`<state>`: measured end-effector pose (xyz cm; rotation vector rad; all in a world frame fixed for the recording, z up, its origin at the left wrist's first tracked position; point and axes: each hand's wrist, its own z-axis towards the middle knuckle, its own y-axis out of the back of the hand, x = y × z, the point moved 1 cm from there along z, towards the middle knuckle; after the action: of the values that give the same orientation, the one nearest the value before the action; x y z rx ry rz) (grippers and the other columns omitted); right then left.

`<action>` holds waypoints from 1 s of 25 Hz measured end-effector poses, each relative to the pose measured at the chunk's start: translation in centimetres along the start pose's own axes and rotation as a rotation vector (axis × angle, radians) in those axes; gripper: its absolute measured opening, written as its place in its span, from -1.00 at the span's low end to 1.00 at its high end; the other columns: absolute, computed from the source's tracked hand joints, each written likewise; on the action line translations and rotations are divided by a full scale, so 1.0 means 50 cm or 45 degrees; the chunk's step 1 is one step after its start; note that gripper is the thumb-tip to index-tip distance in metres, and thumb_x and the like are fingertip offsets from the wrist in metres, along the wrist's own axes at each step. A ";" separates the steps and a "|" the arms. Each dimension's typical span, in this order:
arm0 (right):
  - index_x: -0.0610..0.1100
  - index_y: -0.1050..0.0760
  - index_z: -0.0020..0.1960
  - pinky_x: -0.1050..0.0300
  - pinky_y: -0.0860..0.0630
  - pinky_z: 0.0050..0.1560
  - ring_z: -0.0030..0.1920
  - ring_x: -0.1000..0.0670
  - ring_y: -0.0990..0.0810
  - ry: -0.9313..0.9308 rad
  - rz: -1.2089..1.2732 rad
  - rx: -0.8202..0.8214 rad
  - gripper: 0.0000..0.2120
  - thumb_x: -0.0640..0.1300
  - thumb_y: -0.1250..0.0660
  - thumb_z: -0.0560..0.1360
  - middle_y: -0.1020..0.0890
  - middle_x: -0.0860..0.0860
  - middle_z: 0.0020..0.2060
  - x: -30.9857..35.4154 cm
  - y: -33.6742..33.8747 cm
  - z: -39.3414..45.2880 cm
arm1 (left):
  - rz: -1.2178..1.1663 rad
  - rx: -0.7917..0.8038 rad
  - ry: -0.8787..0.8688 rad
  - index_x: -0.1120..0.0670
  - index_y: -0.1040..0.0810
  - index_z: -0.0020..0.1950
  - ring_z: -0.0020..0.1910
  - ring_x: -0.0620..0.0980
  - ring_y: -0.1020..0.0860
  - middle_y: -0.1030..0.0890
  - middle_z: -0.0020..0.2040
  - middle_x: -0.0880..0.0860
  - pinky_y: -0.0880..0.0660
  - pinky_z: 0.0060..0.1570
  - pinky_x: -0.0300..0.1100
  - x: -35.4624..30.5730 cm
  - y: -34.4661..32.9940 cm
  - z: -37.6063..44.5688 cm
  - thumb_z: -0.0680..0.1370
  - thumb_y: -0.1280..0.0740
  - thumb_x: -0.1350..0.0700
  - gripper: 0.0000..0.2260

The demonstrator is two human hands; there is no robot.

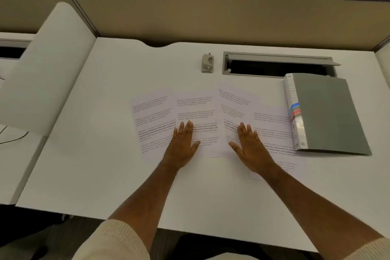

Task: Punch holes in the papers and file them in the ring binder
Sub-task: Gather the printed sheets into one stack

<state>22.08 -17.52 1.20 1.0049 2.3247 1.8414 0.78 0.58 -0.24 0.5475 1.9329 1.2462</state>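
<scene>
Several printed papers [196,110] lie fanned out and overlapping in the middle of the white desk [105,154]. My left hand [182,142] rests flat on the left sheets, fingers spread, holding nothing. Flat on the right sheets lies my right hand [250,143], palm down. A closed grey ring binder [329,114] with a white labelled spine lies at the right, its spine edge over the rightmost paper. A small grey hole punch [207,63] stands beyond the papers, apart from both hands.
An open cable hatch [276,65] is set in the desk behind the binder. A beige partition wall [211,10] closes the back. A white side divider [46,65] stands at the left.
</scene>
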 end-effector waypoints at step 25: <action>-0.06 0.12 0.65 -0.10 0.16 0.60 0.63 -0.09 0.06 -0.347 0.161 -0.169 -0.27 0.24 -0.04 0.62 -0.01 -0.02 0.64 -0.149 -0.058 -0.208 | 0.084 -0.027 -0.245 0.15 0.01 0.68 0.66 0.14 0.07 -0.03 0.68 0.12 0.01 0.62 0.08 -0.239 -0.082 -0.035 0.67 -0.15 -0.07 -0.35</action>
<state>22.62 -30.44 -0.87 1.3163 2.0000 1.7421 7.01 -10.50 0.85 0.6992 1.7519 1.2075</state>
